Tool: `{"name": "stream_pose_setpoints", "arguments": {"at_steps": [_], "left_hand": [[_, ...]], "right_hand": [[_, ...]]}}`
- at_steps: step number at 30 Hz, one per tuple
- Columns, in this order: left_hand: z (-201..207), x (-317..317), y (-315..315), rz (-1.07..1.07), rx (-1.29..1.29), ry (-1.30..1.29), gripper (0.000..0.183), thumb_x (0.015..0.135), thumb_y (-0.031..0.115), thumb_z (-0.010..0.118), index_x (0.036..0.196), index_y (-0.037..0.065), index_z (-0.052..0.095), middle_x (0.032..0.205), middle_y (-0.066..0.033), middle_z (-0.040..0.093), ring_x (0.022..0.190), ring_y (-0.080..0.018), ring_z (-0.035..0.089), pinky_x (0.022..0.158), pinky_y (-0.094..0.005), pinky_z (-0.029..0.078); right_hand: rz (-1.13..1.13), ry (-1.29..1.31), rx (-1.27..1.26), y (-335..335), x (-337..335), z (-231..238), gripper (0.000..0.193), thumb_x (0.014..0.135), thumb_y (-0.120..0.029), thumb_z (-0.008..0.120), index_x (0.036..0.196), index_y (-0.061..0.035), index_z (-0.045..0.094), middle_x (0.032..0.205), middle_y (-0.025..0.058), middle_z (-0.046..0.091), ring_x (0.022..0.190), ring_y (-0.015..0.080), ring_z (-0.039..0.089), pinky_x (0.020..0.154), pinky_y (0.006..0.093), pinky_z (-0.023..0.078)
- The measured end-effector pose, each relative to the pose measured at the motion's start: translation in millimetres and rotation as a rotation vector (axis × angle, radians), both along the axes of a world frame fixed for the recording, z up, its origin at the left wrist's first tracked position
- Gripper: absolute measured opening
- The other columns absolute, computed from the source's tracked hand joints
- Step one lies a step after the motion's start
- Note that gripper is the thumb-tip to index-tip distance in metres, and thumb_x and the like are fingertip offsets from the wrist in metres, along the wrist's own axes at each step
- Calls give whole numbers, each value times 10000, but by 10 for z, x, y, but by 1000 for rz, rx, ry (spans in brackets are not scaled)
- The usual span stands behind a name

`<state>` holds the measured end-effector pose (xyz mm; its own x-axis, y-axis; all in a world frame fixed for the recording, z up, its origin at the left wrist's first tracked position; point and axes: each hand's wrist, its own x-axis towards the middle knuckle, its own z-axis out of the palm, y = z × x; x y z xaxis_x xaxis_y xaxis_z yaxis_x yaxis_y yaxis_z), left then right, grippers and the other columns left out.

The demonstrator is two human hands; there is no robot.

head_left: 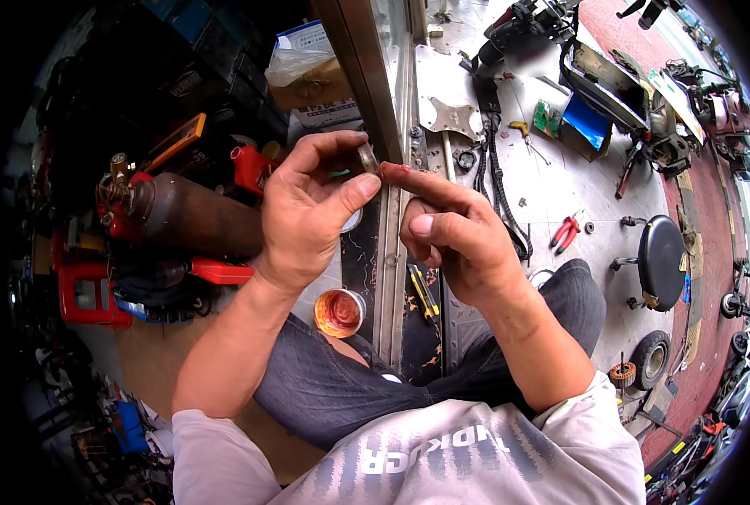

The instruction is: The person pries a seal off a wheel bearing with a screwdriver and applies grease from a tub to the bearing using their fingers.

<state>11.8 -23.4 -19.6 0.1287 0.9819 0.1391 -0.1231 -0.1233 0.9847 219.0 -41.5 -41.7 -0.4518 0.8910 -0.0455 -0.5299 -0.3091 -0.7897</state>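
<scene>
My left hand [303, 210] is raised in front of me, pinching a small round metal ring [367, 157], like a bearing, between thumb and fingers. Stretched toward it is the index finger of my right hand [471, 240], with red grease [398, 170] on its tip, at or against the ring's edge. The other right fingers curl loosely and hold nothing visible. Below my left wrist stands an uncovered tin [362, 305], its inside smeared with reddish-brown grease [336, 314]. A yellow utility knife [424, 291] lies beside the metal door track [389, 269], between my knees.
A door frame [360, 63] rises just beyond my hands. Left are a gas cylinder [198, 215] and red plastic stool [95, 288]. On the right floor lie red-handled pliers [567, 234], a black strap [497, 181], a round black-seated stool [662, 263] and a small wheel [651, 360].
</scene>
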Motion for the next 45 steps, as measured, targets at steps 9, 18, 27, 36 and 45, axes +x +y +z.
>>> {"name": "stream_pose_setpoints", "arguments": {"at_steps": [9, 18, 27, 36, 45], "left_hand": [[-71, 25, 22, 74, 345, 332, 377, 958, -43, 717, 1329, -29, 651, 1202, -92, 686, 1129, -180, 696, 1034, -334, 567], [-93, -185, 157, -175, -603, -250, 423, 1099, 335, 519, 1271, -13, 685, 1040, -149, 753, 852, -190, 730, 793, -392, 645], [-52, -63, 216, -139, -620, -146, 312, 1107, 368, 604, 1028, 75, 674, 853, -41, 685, 666, -117, 632, 564, -293, 588], [-267, 12, 229, -64, -134, 434, 360, 1058, 344, 682, 943, 3, 678, 771, -51, 646, 685, -103, 602, 621, -300, 512], [-157, 63, 133, -88, -54, 681, 276, 1032, 260, 725, 946, 4, 668, 805, 3, 601, 740, -72, 530, 674, -281, 461]], "right_hand": [[82, 170, -124, 28, 188, 129, 556, 915, -169, 673, 1408, 85, 627, 794, 3, 593, 674, 93, 509, 589, 240, 370], [-159, -331, 300, 151, 190, 1, 667, 868, -204, 700, 1478, 49, 606, 835, -8, 571, 739, 76, 494, 668, 230, 384], [-203, -757, 733, 290, 234, 12, 291, 820, -59, 662, 1088, 30, 735, 858, 117, 637, 717, 158, 623, 681, 308, 511], [56, -872, 498, 386, 222, -91, 256, 803, -121, 673, 1006, 26, 728, 779, 132, 700, 693, 179, 645, 683, 353, 535], [156, -987, 540, 451, 203, -96, 240, 807, -176, 675, 902, 43, 705, 764, 164, 681, 726, 289, 655, 710, 407, 531]]}}
